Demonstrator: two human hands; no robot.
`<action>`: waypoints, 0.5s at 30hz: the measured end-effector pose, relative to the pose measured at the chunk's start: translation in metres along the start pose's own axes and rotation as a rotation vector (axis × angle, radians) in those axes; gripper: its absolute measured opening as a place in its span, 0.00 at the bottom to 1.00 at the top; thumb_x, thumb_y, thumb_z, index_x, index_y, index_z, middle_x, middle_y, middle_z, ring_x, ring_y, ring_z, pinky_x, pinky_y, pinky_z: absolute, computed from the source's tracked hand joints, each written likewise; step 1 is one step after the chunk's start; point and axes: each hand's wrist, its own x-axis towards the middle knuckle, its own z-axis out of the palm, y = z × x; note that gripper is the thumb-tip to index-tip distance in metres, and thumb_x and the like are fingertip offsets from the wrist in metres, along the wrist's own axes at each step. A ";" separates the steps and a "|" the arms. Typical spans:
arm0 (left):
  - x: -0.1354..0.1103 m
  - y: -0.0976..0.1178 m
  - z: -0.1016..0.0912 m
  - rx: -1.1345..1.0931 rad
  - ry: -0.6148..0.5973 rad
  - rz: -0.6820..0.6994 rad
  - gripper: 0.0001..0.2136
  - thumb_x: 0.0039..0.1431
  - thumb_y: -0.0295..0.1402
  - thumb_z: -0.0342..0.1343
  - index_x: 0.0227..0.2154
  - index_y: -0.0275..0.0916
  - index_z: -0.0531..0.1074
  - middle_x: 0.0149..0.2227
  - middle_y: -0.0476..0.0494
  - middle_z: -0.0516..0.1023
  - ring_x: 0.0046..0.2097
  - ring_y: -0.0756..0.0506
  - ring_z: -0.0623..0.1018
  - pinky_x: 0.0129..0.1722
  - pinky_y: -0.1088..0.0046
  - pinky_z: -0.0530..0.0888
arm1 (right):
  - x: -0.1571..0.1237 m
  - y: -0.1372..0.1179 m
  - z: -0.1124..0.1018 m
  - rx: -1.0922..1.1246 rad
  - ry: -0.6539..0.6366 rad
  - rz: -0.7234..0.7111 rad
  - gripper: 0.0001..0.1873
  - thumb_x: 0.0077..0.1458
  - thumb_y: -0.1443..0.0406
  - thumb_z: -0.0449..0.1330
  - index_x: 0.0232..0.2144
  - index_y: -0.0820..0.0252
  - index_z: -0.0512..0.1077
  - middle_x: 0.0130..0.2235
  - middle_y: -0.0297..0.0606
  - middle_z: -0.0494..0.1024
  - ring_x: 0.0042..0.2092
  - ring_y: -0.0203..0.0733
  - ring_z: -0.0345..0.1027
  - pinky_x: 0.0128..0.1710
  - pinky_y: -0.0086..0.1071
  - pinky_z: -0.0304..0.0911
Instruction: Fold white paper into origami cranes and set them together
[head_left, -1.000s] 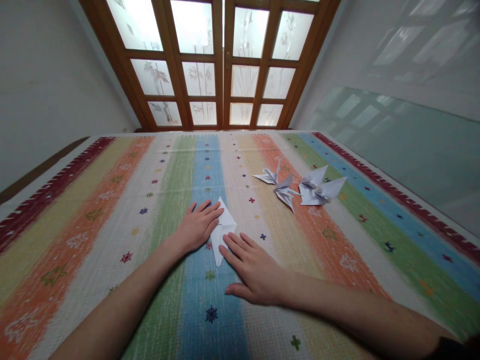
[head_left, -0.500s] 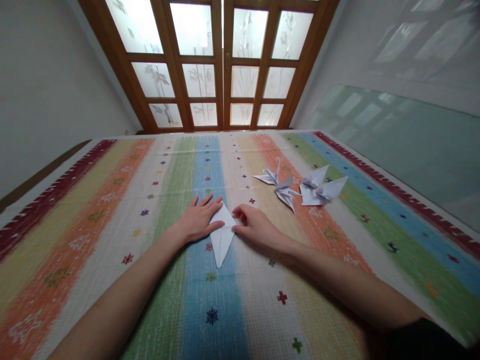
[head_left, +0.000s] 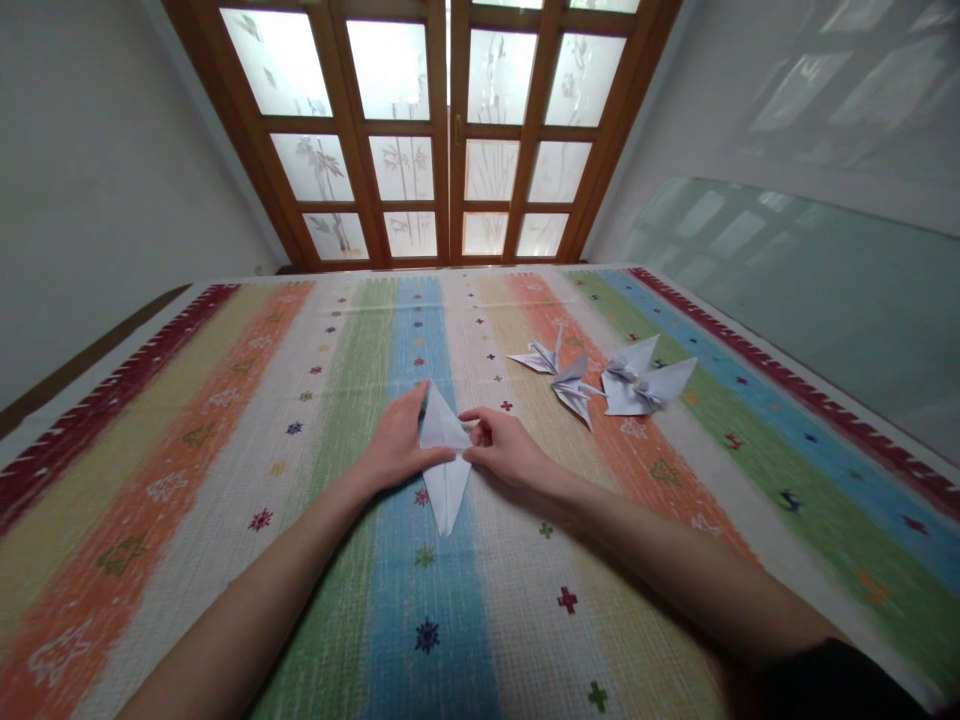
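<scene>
A folded white paper piece (head_left: 445,462), kite-shaped with its point toward me, lies on the striped cloth (head_left: 225,480). My left hand (head_left: 400,447) holds its left edge, fingers behind the raised upper flap. My right hand (head_left: 504,447) pinches the paper's right corner with thumb and fingers closed. Both hands meet at the middle of the paper. Its lower tip rests flat on the blue stripe.
Three finished white paper cranes (head_left: 600,378) sit on the cloth to the right and farther back. A wooden door with frosted glass panes (head_left: 450,130) stands beyond the cloth's far edge. White walls rise on both sides.
My right hand drew back from lying flat near me to pinching the paper's right corner. The left hand went from pressing flat to lifting the upper flap.
</scene>
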 end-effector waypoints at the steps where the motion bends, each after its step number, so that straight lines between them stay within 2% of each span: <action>1: 0.000 0.001 -0.002 -0.089 0.028 -0.011 0.47 0.48 0.44 0.65 0.67 0.34 0.47 0.64 0.26 0.62 0.63 0.33 0.66 0.59 0.50 0.63 | 0.000 0.000 -0.002 0.045 0.015 -0.023 0.23 0.47 0.76 0.63 0.47 0.63 0.73 0.30 0.34 0.77 0.30 0.36 0.68 0.31 0.30 0.61; 3: 0.000 0.007 -0.010 -0.258 0.048 -0.012 0.36 0.54 0.41 0.61 0.63 0.35 0.56 0.56 0.32 0.73 0.54 0.38 0.75 0.53 0.56 0.71 | -0.001 -0.004 -0.008 0.094 0.075 -0.111 0.21 0.48 0.74 0.63 0.47 0.62 0.74 0.30 0.33 0.76 0.30 0.36 0.67 0.32 0.30 0.62; 4: 0.000 0.012 -0.016 -0.316 0.047 0.005 0.27 0.57 0.40 0.57 0.59 0.37 0.65 0.49 0.36 0.78 0.48 0.40 0.78 0.49 0.58 0.74 | -0.002 -0.007 -0.013 0.093 0.122 -0.176 0.18 0.50 0.72 0.62 0.45 0.60 0.74 0.30 0.33 0.76 0.30 0.36 0.67 0.33 0.31 0.63; 5: -0.001 0.019 -0.023 -0.331 0.084 0.036 0.17 0.60 0.39 0.54 0.50 0.39 0.73 0.44 0.39 0.80 0.45 0.41 0.79 0.47 0.59 0.74 | -0.004 -0.011 -0.019 0.080 0.193 -0.255 0.15 0.52 0.71 0.61 0.43 0.59 0.75 0.31 0.34 0.76 0.31 0.37 0.68 0.34 0.32 0.63; 6: -0.003 0.025 -0.030 -0.308 0.158 0.084 0.12 0.62 0.38 0.53 0.43 0.41 0.78 0.42 0.41 0.81 0.44 0.42 0.78 0.47 0.59 0.74 | -0.005 -0.014 -0.025 0.049 0.255 -0.332 0.11 0.55 0.68 0.60 0.42 0.58 0.75 0.32 0.35 0.76 0.33 0.38 0.68 0.35 0.33 0.64; 7: -0.004 0.032 -0.037 -0.256 0.232 0.135 0.11 0.63 0.37 0.52 0.39 0.43 0.79 0.42 0.42 0.80 0.44 0.42 0.77 0.48 0.59 0.73 | -0.007 -0.017 -0.030 0.003 0.317 -0.397 0.08 0.57 0.67 0.58 0.39 0.56 0.76 0.33 0.36 0.76 0.35 0.40 0.68 0.37 0.34 0.64; 9: -0.008 0.041 -0.046 -0.096 0.322 0.218 0.12 0.64 0.35 0.51 0.40 0.48 0.80 0.45 0.43 0.79 0.47 0.42 0.75 0.49 0.57 0.71 | -0.011 -0.018 -0.039 -0.115 0.389 -0.503 0.11 0.61 0.66 0.54 0.34 0.54 0.77 0.34 0.39 0.75 0.37 0.42 0.68 0.39 0.37 0.63; 11: -0.011 0.041 -0.045 0.066 0.278 0.279 0.13 0.65 0.33 0.50 0.41 0.52 0.80 0.47 0.44 0.78 0.50 0.41 0.73 0.51 0.56 0.69 | -0.013 -0.011 -0.041 -0.227 0.370 -0.568 0.14 0.63 0.65 0.51 0.33 0.54 0.77 0.34 0.40 0.74 0.37 0.42 0.67 0.39 0.37 0.62; 13: -0.013 0.033 -0.036 0.184 0.173 0.326 0.14 0.64 0.30 0.51 0.43 0.54 0.79 0.49 0.44 0.76 0.50 0.41 0.71 0.51 0.56 0.68 | -0.014 0.004 -0.038 -0.334 0.274 -0.596 0.15 0.63 0.66 0.50 0.33 0.54 0.77 0.34 0.40 0.74 0.37 0.42 0.66 0.39 0.37 0.61; 15: -0.015 0.022 -0.024 0.258 0.020 0.363 0.14 0.62 0.28 0.52 0.42 0.53 0.79 0.48 0.42 0.75 0.49 0.40 0.72 0.49 0.57 0.69 | -0.014 0.021 -0.031 -0.451 0.147 -0.626 0.16 0.63 0.67 0.51 0.31 0.55 0.77 0.32 0.40 0.75 0.36 0.42 0.65 0.40 0.38 0.59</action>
